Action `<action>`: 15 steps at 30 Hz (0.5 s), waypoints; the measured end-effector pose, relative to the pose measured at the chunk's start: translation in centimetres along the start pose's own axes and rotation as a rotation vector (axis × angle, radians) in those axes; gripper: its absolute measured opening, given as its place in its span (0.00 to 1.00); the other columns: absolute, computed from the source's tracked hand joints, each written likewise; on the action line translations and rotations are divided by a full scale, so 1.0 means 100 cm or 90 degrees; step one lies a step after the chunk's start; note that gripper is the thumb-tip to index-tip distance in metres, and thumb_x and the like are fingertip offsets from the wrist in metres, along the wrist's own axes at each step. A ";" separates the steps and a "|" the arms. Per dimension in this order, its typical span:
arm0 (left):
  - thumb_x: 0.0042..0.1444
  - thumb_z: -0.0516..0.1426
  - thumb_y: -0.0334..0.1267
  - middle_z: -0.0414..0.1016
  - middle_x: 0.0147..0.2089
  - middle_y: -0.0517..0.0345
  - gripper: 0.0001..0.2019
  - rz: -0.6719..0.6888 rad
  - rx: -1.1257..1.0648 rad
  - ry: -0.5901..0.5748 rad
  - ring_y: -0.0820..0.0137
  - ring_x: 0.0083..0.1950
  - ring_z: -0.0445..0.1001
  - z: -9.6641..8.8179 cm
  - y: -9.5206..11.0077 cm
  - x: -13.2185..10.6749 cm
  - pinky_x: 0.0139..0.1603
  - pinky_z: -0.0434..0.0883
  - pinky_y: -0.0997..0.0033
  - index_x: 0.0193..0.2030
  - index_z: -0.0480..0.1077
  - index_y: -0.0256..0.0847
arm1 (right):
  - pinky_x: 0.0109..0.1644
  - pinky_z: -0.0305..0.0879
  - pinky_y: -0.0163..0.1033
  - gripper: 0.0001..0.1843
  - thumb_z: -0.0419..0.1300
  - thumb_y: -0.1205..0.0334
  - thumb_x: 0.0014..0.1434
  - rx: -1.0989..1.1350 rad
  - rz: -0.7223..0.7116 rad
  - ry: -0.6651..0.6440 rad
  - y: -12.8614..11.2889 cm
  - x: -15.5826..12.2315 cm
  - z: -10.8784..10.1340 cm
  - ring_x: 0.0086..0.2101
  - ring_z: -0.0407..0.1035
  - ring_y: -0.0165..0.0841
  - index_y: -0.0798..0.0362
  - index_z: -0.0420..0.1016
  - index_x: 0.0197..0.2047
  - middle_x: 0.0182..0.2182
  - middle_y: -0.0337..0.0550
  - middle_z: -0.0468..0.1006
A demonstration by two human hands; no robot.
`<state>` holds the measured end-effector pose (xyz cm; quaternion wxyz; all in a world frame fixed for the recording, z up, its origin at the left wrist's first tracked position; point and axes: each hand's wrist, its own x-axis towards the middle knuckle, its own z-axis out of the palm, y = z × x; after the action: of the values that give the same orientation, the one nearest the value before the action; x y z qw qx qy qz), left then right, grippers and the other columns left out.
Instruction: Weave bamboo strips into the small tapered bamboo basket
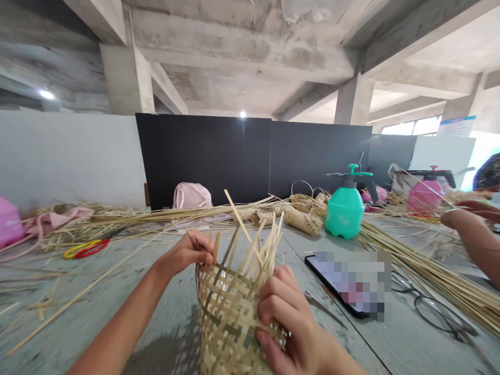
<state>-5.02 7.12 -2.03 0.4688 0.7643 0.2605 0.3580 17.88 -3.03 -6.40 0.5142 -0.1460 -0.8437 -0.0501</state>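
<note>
A half-woven bamboo basket [228,317] stands upright in front of me, with loose strip ends sticking up from its rim. My left hand [187,253] is closed in a pinch on one upright strip at the basket's top left edge. My right hand [287,323] wraps its fingers round the basket's right side, thumb against the weave low down.
A phone [344,284] and glasses [433,307] lie on the grey table [117,312] to the right. Behind are a green spray bottle [346,208], finished woven pieces [300,216], bundles of bamboo strips [429,271], scissors [88,248], and another person's arm [474,239] at far right.
</note>
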 end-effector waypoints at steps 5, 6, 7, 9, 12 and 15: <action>0.36 0.66 0.46 0.68 0.15 0.59 0.15 0.014 0.022 0.006 0.78 0.17 0.62 0.002 0.007 -0.001 0.17 0.56 0.80 0.19 0.74 0.32 | 0.32 0.53 0.41 0.07 0.49 0.69 0.44 0.065 0.015 0.048 0.004 -0.002 0.003 0.29 0.57 0.32 0.52 0.53 0.28 0.27 0.40 0.62; 0.36 0.66 0.46 0.68 0.15 0.59 0.15 0.020 0.026 0.006 0.78 0.17 0.62 0.004 0.009 -0.001 0.17 0.56 0.80 0.19 0.74 0.32 | 0.31 0.52 0.41 0.06 0.49 0.69 0.44 0.069 0.007 0.060 0.003 -0.003 0.003 0.29 0.57 0.32 0.52 0.53 0.28 0.26 0.40 0.62; 0.36 0.66 0.45 0.68 0.15 0.59 0.15 0.027 0.030 0.006 0.78 0.18 0.62 0.005 0.011 -0.001 0.17 0.55 0.80 0.18 0.74 0.32 | 0.31 0.52 0.41 0.06 0.49 0.70 0.43 0.068 -0.002 0.069 0.003 -0.003 0.004 0.29 0.57 0.32 0.53 0.54 0.27 0.26 0.40 0.62; 0.36 0.66 0.45 0.69 0.16 0.58 0.15 0.040 0.040 0.004 0.78 0.18 0.61 0.008 0.017 -0.001 0.18 0.55 0.80 0.18 0.75 0.33 | 0.31 0.52 0.41 0.06 0.49 0.71 0.43 0.056 -0.025 0.083 0.002 -0.004 0.004 0.28 0.56 0.31 0.53 0.55 0.27 0.25 0.40 0.63; 0.37 0.66 0.44 0.68 0.15 0.58 0.14 0.049 0.056 -0.006 0.78 0.18 0.60 0.010 0.025 -0.001 0.18 0.55 0.80 0.18 0.75 0.33 | 0.29 0.51 0.40 0.05 0.48 0.71 0.43 0.040 -0.047 0.102 0.000 -0.005 0.004 0.27 0.56 0.31 0.53 0.56 0.26 0.23 0.40 0.62; 0.38 0.65 0.43 0.68 0.15 0.58 0.13 0.041 0.070 -0.028 0.78 0.18 0.61 0.010 0.027 -0.001 0.18 0.56 0.79 0.18 0.75 0.33 | 0.28 0.51 0.39 0.04 0.48 0.70 0.44 0.028 -0.053 0.102 0.000 -0.005 0.005 0.25 0.56 0.31 0.53 0.55 0.25 0.21 0.39 0.62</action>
<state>-4.17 5.38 0.05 0.4199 0.8044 0.2447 0.3415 17.68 -3.04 -7.11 0.5804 -0.0955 -0.8061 -0.0644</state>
